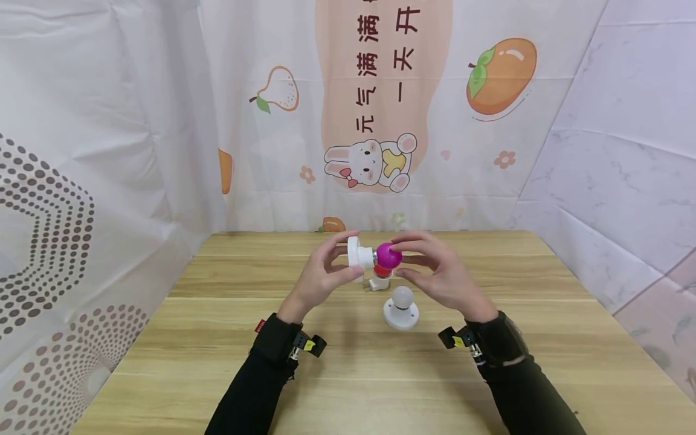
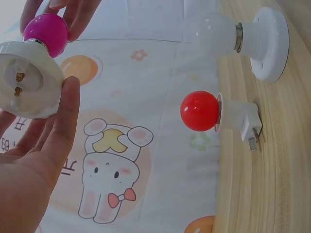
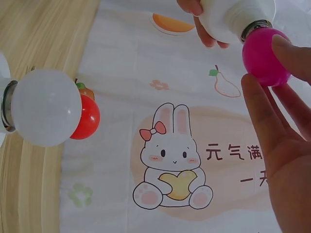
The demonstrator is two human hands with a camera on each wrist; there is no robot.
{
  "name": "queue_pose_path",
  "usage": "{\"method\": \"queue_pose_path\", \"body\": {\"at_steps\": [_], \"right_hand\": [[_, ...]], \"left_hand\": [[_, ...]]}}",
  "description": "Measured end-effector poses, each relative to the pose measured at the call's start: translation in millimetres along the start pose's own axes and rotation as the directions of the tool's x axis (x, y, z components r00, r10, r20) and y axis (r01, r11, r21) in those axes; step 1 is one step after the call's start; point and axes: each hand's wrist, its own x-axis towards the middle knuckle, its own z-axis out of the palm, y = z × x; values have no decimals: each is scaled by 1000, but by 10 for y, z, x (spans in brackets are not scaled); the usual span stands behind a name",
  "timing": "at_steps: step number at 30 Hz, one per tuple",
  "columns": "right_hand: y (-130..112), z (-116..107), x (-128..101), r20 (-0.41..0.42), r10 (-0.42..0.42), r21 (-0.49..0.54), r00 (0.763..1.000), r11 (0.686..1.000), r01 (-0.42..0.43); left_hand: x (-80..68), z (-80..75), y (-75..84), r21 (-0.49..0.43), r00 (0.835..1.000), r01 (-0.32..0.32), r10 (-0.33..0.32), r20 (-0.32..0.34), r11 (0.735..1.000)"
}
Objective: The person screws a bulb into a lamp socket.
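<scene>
My left hand (image 1: 321, 275) grips a white round-based lamp holder (image 1: 359, 254) by its rim, raised above the table and turned on its side. In the left wrist view, brass contacts show in the underside of this holder (image 2: 29, 82). A magenta light bulb (image 1: 389, 256) sits at the holder's mouth, with part of its metal base visible. The fingertips and thumb of my right hand (image 1: 443, 275) pinch the bulb's round end. In the right wrist view, the thumb lies against the magenta bulb (image 3: 265, 56) on one side and fingers on the other.
Below the hands, a white bulb (image 1: 403, 297) stands upright in a round white holder (image 1: 401, 315). Behind it a red bulb (image 2: 199, 111) is in a white plug-in socket (image 2: 243, 116) with metal prongs. A printed curtain (image 1: 261, 151) hangs behind the wooden table (image 1: 348, 380).
</scene>
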Motion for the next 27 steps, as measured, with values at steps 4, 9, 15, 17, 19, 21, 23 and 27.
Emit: {"method": "queue_pose_path", "body": {"at_steps": [4, 9, 15, 17, 19, 21, 23, 27], "right_hand": [[12, 27, 7, -7, -45, -69, 999, 997, 45], [28, 47, 6, -22, -64, -100, 998, 993, 62], [0, 44, 4, -24, -61, -100, 998, 993, 58], [-5, 47, 4, -26, -54, -86, 998, 995, 52], [-3, 50, 4, -27, -44, -65, 999, 997, 42], [0, 52, 3, -27, -31, -42, 999, 999, 30], [1, 53, 0, -28, -9, -28, 1000, 1000, 9], [-16, 55, -6, -32, 66, -18, 997, 998, -67]], "left_hand": [[-3, 0, 10, -9, 1000, 3, -3, -1, 1000], [-7, 6, 19, -8, 1000, 5, -5, 4, 1000], [-6, 6, 15, -3, 1000, 7, -7, 11, 1000], [-4, 7, 14, -3, 1000, 6, -6, 13, 1000], [-4, 10, 17, -5, 1000, 4, -4, 15, 1000], [-4, 13, 18, -6, 1000, 2, -2, 17, 1000], [-6, 16, 19, -7, 1000, -1, 1, 19, 1000], [-10, 18, 13, 1, 1000, -6, 6, 20, 1000]]}}
